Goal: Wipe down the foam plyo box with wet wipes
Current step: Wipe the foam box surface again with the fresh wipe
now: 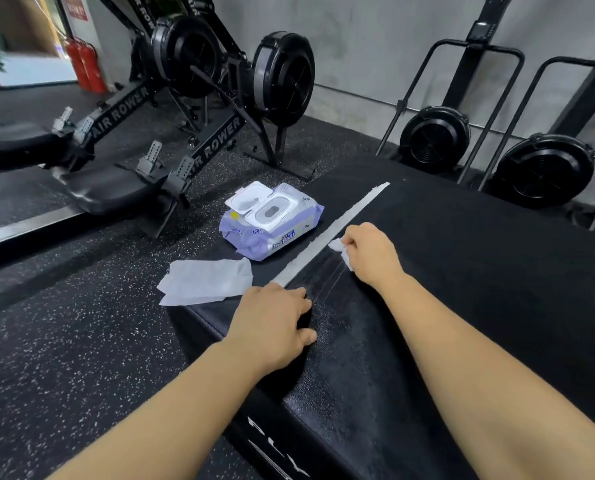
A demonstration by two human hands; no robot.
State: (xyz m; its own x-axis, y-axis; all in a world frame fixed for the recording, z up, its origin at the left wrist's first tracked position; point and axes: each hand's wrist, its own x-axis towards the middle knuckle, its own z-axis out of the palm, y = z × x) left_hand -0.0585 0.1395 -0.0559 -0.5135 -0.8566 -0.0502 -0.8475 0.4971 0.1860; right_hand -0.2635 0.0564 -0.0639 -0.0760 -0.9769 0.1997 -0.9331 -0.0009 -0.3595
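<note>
On the box [462,271], a wipe [337,244] is clutched in the curled right hand [370,254]; the left hand [272,320] is laid flat, empty.

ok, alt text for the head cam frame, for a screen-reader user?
A right hand grips a wet wipe against the top of a black foam plyo box, beside a white strip, while the left hand rests on it nearer the camera. An open wipe pack and a loose wipe lie at the box's left edge; air rowers stand behind.
</note>
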